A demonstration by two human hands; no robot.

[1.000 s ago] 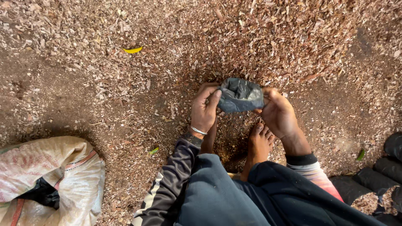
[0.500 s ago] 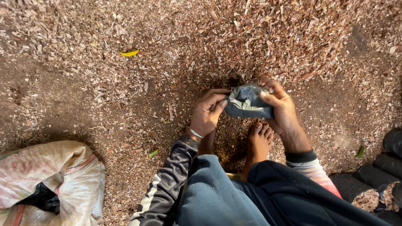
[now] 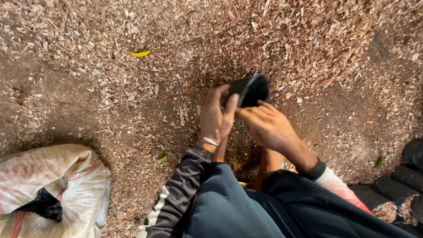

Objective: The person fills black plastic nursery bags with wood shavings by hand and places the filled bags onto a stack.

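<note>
I am crouched over ground covered in brown wood chips (image 3: pixel 273 39). My left hand (image 3: pixel 216 115), with a metal bangle on the wrist, grips the near edge of a small black plastic bag (image 3: pixel 251 89) whose mouth is turned up and open. My right hand (image 3: pixel 264 125) is just below the bag, its fingertips at the bag's lower rim beside the left hand's fingers. The bag hangs just above the chips. My knees in dark trousers fill the bottom of the view and hide my feet.
A white woven sack (image 3: pixel 53 189) with something black in its mouth lies at the lower left. Several filled black bags (image 3: pixel 405 176) are lined up at the right edge. A yellow leaf (image 3: pixel 140 53) lies on the chips, upper left.
The crumpled grey-black bag has been pulled open and turned mouth up. My right hand moved from the bag's right side to its lower rim, over my foot.
</note>
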